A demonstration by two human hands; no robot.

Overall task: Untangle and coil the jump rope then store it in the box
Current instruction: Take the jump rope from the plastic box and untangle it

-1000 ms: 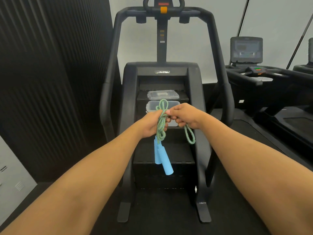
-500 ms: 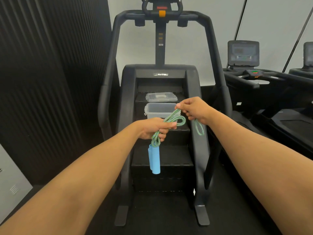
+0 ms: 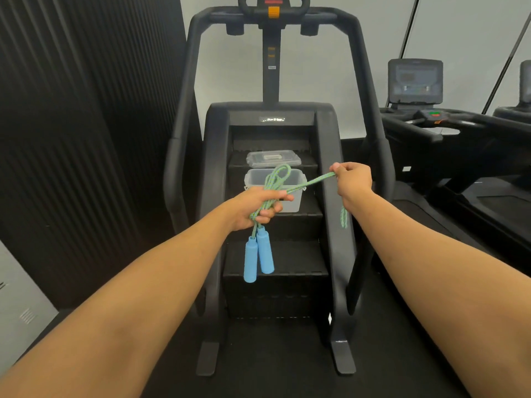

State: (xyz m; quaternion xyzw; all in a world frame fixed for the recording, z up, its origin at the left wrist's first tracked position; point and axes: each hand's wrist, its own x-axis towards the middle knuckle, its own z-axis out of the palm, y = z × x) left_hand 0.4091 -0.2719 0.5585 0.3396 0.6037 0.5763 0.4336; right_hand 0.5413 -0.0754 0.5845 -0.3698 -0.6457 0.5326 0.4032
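Both hands grip the green braided jump rope [image 3: 274, 182] with blue handles.

Left hand [image 3: 255, 209] fist encloses the bunched loops; right hand [image 3: 352, 180] fingertips pinch one taut strand above the clear plastic box [image 3: 296, 202].

Black stair climber [image 3: 270, 116] against a pale wall [image 3: 321, 61]; ribbed dark panel [image 3: 80, 124] at left; treadmill [image 3: 448, 130] with lit console [image 3: 415, 81] at right.

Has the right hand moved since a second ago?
Yes. The right hand pulled the green rope rightward, off the clear plastic box, past the stair machine's side rail.
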